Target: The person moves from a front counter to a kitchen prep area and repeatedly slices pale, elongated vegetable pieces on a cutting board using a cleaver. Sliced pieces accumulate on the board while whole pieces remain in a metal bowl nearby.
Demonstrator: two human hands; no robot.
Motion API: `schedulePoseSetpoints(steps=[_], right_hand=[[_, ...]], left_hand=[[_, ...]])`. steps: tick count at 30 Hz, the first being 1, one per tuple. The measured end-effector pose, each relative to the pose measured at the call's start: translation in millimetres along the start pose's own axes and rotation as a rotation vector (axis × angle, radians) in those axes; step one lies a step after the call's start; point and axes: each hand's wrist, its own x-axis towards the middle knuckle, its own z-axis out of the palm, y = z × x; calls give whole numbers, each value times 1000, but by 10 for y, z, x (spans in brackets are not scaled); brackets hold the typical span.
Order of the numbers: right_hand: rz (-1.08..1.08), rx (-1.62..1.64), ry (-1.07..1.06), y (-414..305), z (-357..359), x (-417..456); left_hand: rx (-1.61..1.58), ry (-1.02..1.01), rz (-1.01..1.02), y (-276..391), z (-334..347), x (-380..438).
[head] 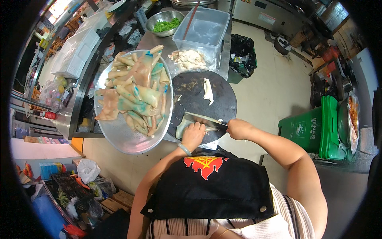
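My right hand (239, 129) grips the handle of a cleaver (206, 120), whose broad blade lies over a sheet of pork skin (182, 124). My left hand (194, 134) holds that skin down with curled fingers, close beside the blade. Both are on a round, dark chopping board (191, 101). A white strip of fat (208, 91) lies farther up the board. To the left stands a large oval metal tray (125, 142) heaped with pork skins (140, 95), many rolled up and some stained blue-green. The blade hides part of the skin under it.
Behind the board, a pile of whitish trimmings (191, 59) lies on clear plastic. Beyond are a clear plastic tub (206, 25) and a metal bowl of cut greens (167, 25). A black-lined bin (243, 56) stands right of the counter; a green bin (304, 128) is farther right.
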Motion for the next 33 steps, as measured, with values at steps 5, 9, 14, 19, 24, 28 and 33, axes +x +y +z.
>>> schedulePoseSetpoints(steps=[5,9,14,19,24,28,33], right_hand=[[21,-187,25,-99,93,-37],[-18,-256,116,-46,132,134],[-38,-296,194,13,94,315],[-77,-332,289,107,104,464],[-61,-307,310,86,62,517],[-48,-295,323,126,58,556],[-74,-297,306,148,3,544]], left_hand=[[-173,-99,33,-24,30,-14],[-205,-92,18,17,-10,27],[-248,-112,-15,-6,-5,27],[-264,-116,-35,3,-182,27],[-302,-91,-39,-12,-284,-2],[-340,-113,-82,-37,-395,-30],[-360,-99,-96,-76,-497,-90]])
